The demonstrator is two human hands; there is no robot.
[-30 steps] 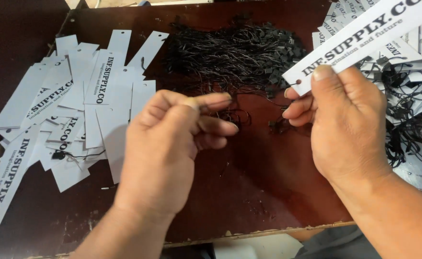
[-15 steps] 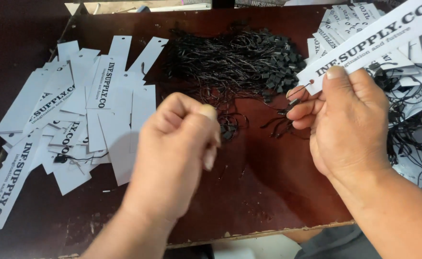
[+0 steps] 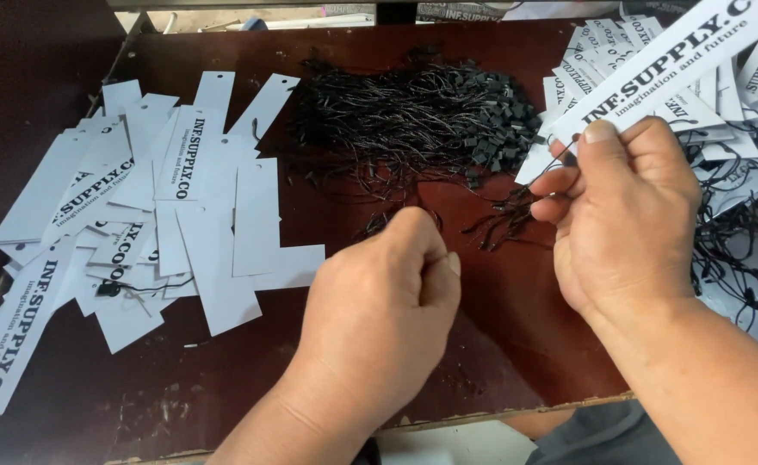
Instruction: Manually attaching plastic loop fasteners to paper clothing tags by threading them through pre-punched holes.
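So the right hand (image 3: 624,220) has one long white paper tag (image 3: 654,73) pinched between thumb and forefinger near its lower end, tilted up toward the top right, and a thin black string loop (image 3: 516,215) dangles from those same fingers. The left hand (image 3: 387,301) is curled into a loose fist just in front of the heap of black string fasteners (image 3: 422,120); its fingertips face away from the camera, so I can't tell if it's pinching a string or closed on nothing.

If you're stringing tags like this, I'd say the trick is keeping the tag's punched end steady and close to the other hand, and pulling one loop free of the heap before lifting, since those strings look tangled and would probably drag neighbours along.

Blank-looking and printed tags (image 3: 181,215) lie fanned out on the left of the dark red table (image 3: 525,344), and tags with strings already on (image 3: 740,172) sit piled at the right, behind the right hand.
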